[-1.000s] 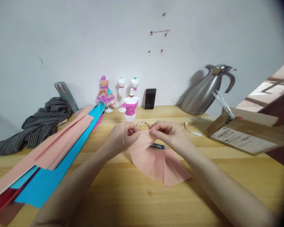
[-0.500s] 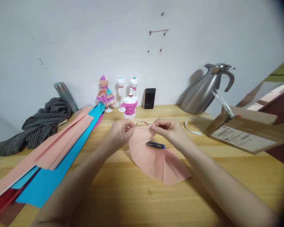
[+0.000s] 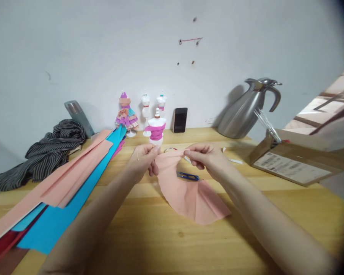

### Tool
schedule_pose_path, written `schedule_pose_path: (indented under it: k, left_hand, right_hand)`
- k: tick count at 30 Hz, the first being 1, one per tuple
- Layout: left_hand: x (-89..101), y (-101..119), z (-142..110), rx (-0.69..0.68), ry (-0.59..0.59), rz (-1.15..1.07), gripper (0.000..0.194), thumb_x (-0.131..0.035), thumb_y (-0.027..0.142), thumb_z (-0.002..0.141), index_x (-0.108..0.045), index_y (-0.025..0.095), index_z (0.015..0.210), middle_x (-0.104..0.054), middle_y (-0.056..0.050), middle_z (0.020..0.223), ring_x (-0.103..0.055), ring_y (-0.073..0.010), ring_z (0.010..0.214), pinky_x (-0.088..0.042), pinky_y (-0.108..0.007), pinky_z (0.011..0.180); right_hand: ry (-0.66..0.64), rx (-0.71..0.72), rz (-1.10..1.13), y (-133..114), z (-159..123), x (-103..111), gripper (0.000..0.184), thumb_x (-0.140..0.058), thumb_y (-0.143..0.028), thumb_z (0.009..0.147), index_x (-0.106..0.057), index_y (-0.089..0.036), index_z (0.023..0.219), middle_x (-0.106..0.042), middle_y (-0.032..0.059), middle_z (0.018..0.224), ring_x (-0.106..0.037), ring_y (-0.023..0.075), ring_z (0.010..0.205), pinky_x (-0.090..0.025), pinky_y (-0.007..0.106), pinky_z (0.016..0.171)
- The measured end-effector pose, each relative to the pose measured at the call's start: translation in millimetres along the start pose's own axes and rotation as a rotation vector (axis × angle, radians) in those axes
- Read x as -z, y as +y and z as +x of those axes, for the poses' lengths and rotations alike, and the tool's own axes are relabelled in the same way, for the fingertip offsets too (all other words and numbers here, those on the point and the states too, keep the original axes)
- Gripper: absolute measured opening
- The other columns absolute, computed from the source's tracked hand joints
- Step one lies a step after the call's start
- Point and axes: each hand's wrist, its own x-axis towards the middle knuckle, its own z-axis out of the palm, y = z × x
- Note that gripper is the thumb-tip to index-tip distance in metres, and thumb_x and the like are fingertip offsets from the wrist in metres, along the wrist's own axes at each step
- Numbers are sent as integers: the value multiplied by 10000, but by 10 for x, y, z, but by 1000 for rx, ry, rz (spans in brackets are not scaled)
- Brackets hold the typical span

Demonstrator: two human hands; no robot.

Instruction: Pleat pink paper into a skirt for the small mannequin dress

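A curved piece of pink crepe paper [image 3: 177, 193] is stretched at its far edge between my two hands, its wide end resting on the table. My left hand [image 3: 143, 160] pinches the left corner of that edge. The right corner is pinched between the thumb and fingers of my right hand [image 3: 205, 154]. Blue thread snips [image 3: 188, 176] lie just below my right hand, in the paper's inner curve. Directly behind my left hand stands a small white mannequin [image 3: 157, 124] wrapped in magenta paper.
Long pink and blue crepe sheets [image 3: 63, 191] cover the left side beside a striped cloth [image 3: 57, 145] and bottle [image 3: 78, 116]. Along the wall stand a dressed mannequin [image 3: 126, 114], a phone [image 3: 180, 120] and a steel jug [image 3: 243, 110]. A cardboard box [image 3: 295, 160] sits right.
My left hand has turned, its lower fingers spreading out while thumb and finger stay on the paper. The paper's edge has shifted slightly left. A white strip now shows by my right fingers.
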Motion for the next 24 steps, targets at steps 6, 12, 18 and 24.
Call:
schedule_pose_path:
  k: [6, 12, 18, 24]
  left_hand:
    - [-44, 138, -155, 12, -43, 112, 351, -739, 268, 646, -600, 158, 949, -612, 46, 540, -489, -73, 289, -303, -148, 280]
    - [-100, 134, -143, -37, 125, 9, 156, -601, 291, 757, -579, 147, 700, -484, 53, 316, -403, -67, 237, -283, -136, 275]
    - [-132, 96, -87, -26, 105, -170, 244, -618, 331, 751, -548, 139, 617, -633, -43, 465, -639, -141, 437, -493, -184, 417]
    - [-163, 86, -100, -100, 129, -146, 244, -604, 357, 780, -519, 157, 670, -633, -17, 504, -663, -165, 464, -514, -212, 420]
  right_hand:
    - [34, 87, 5, -8, -24, -18, 271, -750, -400, 576, -643, -156, 521, -540, -15, 420, -374, 49, 337, -256, 206, 348]
    - [33, 109, 12, -34, -71, -46, 265, -764, -390, 579, -650, -156, 530, -573, -2, 440, -396, 56, 343, -285, 207, 347]
    - [25, 125, 64, -33, -61, -40, 281, -788, -400, 561, -655, -155, 524, -591, 6, 455, -437, 65, 354, -307, 205, 350]
    - [27, 145, 82, -37, -59, -21, 258, -790, -379, 570, -664, -157, 532, -612, 13, 477, -442, 65, 365, -316, 205, 354]
